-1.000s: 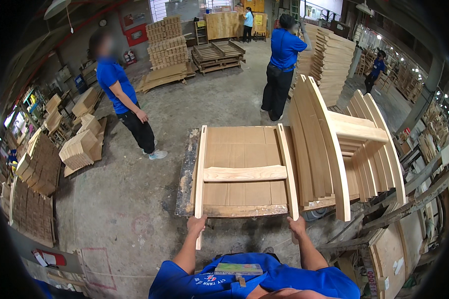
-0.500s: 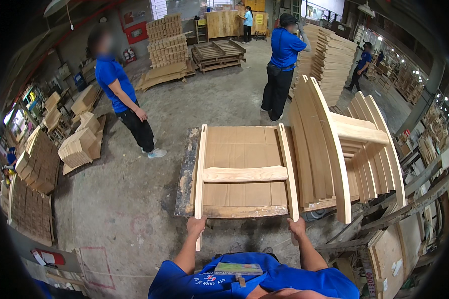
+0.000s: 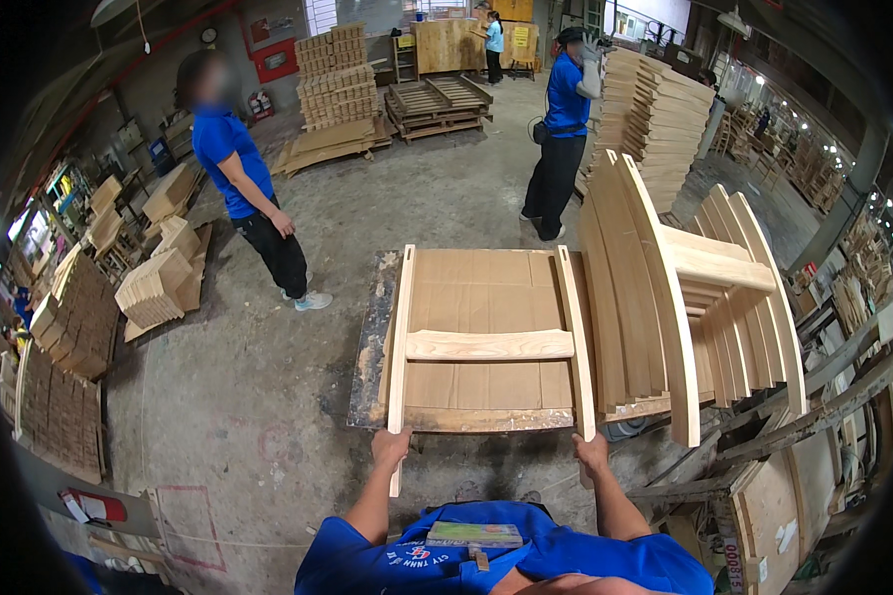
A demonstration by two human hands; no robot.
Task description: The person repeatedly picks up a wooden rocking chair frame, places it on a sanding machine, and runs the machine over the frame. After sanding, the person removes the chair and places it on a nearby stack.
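Observation:
An H-shaped pale wooden chair frame [image 3: 490, 344] lies over a worktable [image 3: 367, 387] topped with cardboard [image 3: 486, 297]. Its two long legs are joined by one crosspiece, and their near ends stick out past the table's front edge. My left hand [image 3: 391, 448] is closed around the left leg near its lower end. Around the right leg's near end, my right hand [image 3: 590, 452] is closed too. Slots show in the far ends of both legs.
Right of the frame stands a stack of similar wooden frames [image 3: 685, 297]. One person in blue [image 3: 233, 164] stands at the left; another [image 3: 564, 109] is beyond the table, by a tall wood stack [image 3: 655, 119]. Cut wood piles [image 3: 159, 288] and pallets [image 3: 437, 104] sit on the floor.
My hands and the chair frame stay almost in place. The person beyond the table has turned somewhat, arms raised. A person at the far right is no longer plainly visible.

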